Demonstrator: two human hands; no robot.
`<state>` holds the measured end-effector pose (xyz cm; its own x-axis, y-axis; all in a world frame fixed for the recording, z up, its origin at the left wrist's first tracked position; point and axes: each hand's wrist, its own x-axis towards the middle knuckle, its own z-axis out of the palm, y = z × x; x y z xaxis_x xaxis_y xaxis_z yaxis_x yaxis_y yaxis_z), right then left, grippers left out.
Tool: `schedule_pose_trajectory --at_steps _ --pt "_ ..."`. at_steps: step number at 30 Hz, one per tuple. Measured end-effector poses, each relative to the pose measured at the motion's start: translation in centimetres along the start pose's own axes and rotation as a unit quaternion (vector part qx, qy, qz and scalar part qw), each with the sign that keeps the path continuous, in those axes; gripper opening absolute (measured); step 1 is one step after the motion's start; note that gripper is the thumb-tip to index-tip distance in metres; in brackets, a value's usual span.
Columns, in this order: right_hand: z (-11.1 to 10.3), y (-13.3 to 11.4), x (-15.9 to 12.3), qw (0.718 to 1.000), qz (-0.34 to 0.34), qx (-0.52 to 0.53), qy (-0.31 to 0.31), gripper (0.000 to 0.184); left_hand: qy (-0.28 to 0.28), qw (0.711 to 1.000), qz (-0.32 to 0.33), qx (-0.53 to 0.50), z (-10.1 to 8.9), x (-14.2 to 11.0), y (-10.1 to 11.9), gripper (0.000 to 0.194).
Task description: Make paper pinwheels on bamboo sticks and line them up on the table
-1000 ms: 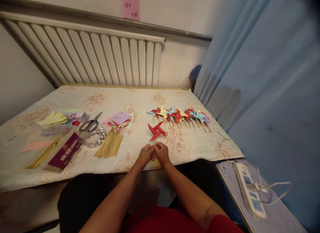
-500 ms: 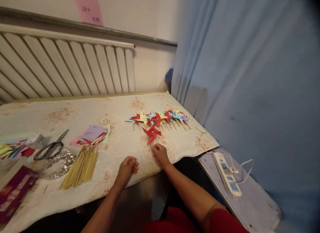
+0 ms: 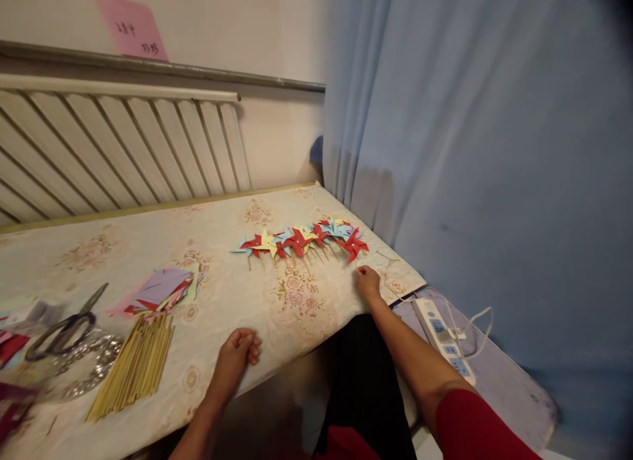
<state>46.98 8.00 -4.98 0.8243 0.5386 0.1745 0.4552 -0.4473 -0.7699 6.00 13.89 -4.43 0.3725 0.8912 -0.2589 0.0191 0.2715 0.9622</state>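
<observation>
My right hand (image 3: 368, 282) pinches the stick of a red paper pinwheel (image 3: 354, 245), whose head is at the right end of a row of pinwheels. The row, in red, yellow and light blue (image 3: 297, 241), lies on the floral tablecloth (image 3: 222, 295) with its sticks pointing toward me. Near the table's front edge, my left hand (image 3: 238, 351) is loosely closed, and nothing shows in it. To its left lie a bundle of thin yellow sticks (image 3: 136, 364) and a stack of coloured paper squares (image 3: 163, 288).
Farther left are dark-handled scissors (image 3: 69, 328), a clear bag of small shiny pieces (image 3: 93, 361) and a blurred purple box (image 3: 12, 407). A power strip (image 3: 442, 331) with white cables lies on a lower surface at right. A blue curtain (image 3: 469, 183) hangs beside the table.
My right hand has carried the red pinwheel rightward, from in front of the row's middle to its right end. The view has swung right; my left hand stays loosely closed.
</observation>
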Motion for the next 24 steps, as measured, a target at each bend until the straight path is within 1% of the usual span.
schedule_pose_trajectory --at_steps 5,9,14,24 --pt "-1.0 1.5 3.5 0.997 0.044 -0.055 0.03 0.026 -0.008 1.0 -0.003 -0.002 0.0 -0.1 0.1 0.034" --pt "-1.3 2.0 5.1 0.993 0.062 -0.088 0.039 0.026 -0.009 1.0 -0.003 0.006 0.0 -0.2 0.0 0.033" --pt "-1.1 2.0 6.1 0.99 0.063 -0.121 0.037 0.026 -0.012 1.0 -0.008 0.004 -0.2 0.0 -0.3 0.032" --pt "0.1 2.1 7.1 0.982 0.056 -0.177 0.03 0.029 -0.001 1.0 -0.013 -0.005 -0.2 0.0 -0.3 0.033"
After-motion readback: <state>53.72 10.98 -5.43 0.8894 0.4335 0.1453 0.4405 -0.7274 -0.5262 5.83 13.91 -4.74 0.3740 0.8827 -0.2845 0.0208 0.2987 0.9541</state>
